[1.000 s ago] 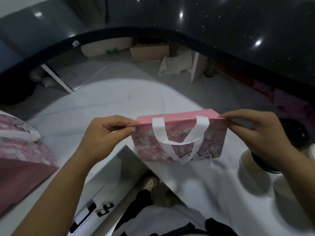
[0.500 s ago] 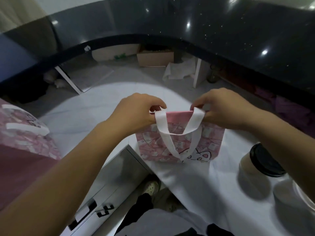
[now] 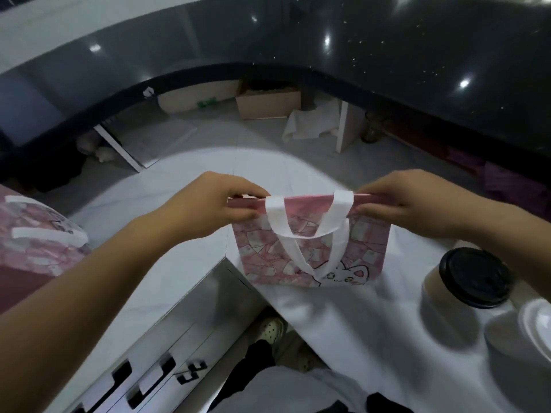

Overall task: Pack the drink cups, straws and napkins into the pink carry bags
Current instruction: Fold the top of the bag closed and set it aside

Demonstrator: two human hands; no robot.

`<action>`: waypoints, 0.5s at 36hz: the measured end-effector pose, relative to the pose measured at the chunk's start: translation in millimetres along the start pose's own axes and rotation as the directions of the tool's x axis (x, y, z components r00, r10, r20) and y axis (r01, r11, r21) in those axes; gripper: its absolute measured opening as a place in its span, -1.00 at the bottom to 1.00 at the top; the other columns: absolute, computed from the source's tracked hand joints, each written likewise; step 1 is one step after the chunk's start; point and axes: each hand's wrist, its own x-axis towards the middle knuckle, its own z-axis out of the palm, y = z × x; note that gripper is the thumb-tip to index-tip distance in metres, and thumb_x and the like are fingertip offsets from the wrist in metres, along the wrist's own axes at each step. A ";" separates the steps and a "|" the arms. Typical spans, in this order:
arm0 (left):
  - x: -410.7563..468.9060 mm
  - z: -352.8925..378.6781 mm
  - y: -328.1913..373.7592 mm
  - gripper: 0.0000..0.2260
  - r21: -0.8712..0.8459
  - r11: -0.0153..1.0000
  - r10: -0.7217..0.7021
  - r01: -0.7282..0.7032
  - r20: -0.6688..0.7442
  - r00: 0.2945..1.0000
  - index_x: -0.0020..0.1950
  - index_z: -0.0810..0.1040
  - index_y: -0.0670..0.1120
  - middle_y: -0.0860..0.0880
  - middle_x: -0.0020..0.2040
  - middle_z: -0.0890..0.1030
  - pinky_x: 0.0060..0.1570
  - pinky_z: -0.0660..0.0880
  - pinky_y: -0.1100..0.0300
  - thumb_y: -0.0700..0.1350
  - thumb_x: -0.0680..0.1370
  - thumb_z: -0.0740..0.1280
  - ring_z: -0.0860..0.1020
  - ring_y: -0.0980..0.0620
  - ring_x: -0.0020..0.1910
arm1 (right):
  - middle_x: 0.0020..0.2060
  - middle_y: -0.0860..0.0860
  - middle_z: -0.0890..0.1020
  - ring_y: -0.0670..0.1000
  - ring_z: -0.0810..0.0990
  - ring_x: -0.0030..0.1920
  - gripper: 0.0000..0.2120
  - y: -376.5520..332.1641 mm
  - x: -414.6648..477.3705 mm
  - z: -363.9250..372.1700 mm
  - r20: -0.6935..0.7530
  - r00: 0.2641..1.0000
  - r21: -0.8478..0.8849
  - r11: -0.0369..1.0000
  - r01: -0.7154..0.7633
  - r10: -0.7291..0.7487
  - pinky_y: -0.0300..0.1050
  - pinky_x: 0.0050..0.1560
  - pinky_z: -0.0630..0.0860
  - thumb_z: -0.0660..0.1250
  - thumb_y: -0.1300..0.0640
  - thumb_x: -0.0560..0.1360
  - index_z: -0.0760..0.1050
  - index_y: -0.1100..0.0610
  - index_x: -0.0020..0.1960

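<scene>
Left hand (image 3: pixel 220 201) and right hand (image 3: pixel 402 204) are sliding outward, each pinching the top rim of the pink carry bag (image 3: pixel 366 248), likely opening it for the lidded cup (image 3: pixel 465 281).

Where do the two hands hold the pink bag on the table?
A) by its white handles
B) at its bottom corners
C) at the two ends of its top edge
C: the left hand and the right hand each pinch one end of the pink bag's top edge; the white handles hang free between them.
</scene>
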 end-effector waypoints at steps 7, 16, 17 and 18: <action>-7.3 -0.1 -16.6 -0.79 0.012 1.000 -0.009 0.009 -0.067 0.998 0.13 0.71 0.04 0.36 -0.12 0.58 -0.10 0.41 0.52 -0.19 0.55 0.42 0.57 0.37 -0.14 | -0.28 -0.11 0.61 0.01 0.58 -0.25 -0.53 25.2 -15.2 5.5 -0.024 0.998 -0.066 0.996 0.057 -0.058 0.13 -0.21 0.52 0.02 -0.33 0.50 0.60 -0.08 -0.09; -2.0 -9.0 -23.2 -0.80 -0.112 0.991 -0.072 0.077 0.046 0.996 0.13 0.68 0.15 0.34 -0.10 0.65 0.02 0.57 0.32 -0.06 0.54 0.41 0.61 0.28 -0.03 | -0.28 -0.16 0.61 -0.03 0.58 -0.21 -0.63 30.6 -16.1 9.5 -0.021 0.992 -0.139 0.983 0.122 -0.126 0.06 -0.08 0.52 0.09 -0.24 0.54 0.60 -0.08 -0.07; -3.7 -9.1 -22.5 -0.80 -0.160 0.984 -0.070 0.082 0.079 0.994 0.12 0.66 0.20 0.33 -0.09 0.67 0.04 0.59 0.28 -0.05 0.54 0.40 0.62 0.25 0.00 | -0.27 -0.16 0.62 -0.04 0.59 -0.21 -0.64 32.6 -15.7 9.4 -0.022 0.991 -0.110 0.986 0.126 -0.130 0.07 -0.11 0.53 0.12 -0.24 0.54 0.61 -0.09 -0.05; -6.0 -8.1 -22.0 -0.79 -0.213 0.974 -0.060 0.082 0.109 0.992 0.11 0.64 0.23 0.31 -0.06 0.69 0.06 0.59 0.27 -0.04 0.54 0.38 0.63 0.23 0.03 | -0.25 -0.15 0.63 -0.04 0.60 -0.20 -0.63 34.4 -15.6 9.5 -0.027 0.991 -0.087 0.988 0.129 -0.132 0.07 -0.13 0.54 0.12 -0.25 0.54 0.63 -0.09 -0.03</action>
